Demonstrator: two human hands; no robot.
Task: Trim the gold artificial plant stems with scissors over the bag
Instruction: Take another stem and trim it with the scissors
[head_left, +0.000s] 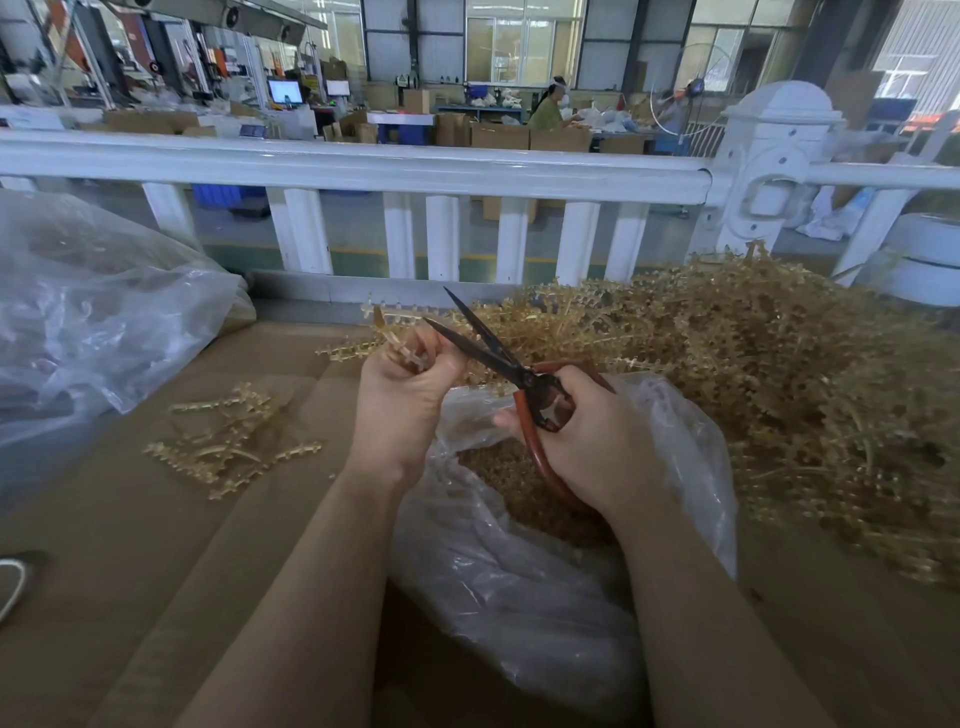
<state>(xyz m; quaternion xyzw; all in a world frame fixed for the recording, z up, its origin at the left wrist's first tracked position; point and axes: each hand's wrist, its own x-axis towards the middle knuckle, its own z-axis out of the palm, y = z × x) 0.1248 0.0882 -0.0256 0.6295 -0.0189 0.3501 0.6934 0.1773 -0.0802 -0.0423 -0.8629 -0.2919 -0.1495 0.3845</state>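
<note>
1. The left hand (402, 387) grips a gold stem (387, 332), fingers curled tight round it, above the far edge of the bag (519, 587).
2. The stem's knobbed top sticks up and away past the fingers, towards the white railing (353, 169).
3. The right hand (587, 436) holds the scissors (498, 358), fingers wrapped round the red handles, one loop curving down under the palm.
4. The dark blades stand apart in a narrow V and point up and left; the lower blade's tip lies just beside the left fingers, near the stem.
5. Whether a blade touches the stem cannot be told.
6. The clear plastic bag lies open under both hands on the brown cardboard (156, 545), with gold trimmings (519, 483) showing inside its mouth.
7. A big pile (779, 374) of gold stems covers the right side of the cardboard, reaching from the railing down to the bag's right edge.
8. A small scatter of cut stems (234, 441) lies on the cardboard left of the left wrist, apart from the bag.
9. A second, larger clear bag (93, 312) bulges at the far left.
10. Beyond the railing is a workshop floor with cartons and a seated person (548, 106).
</note>
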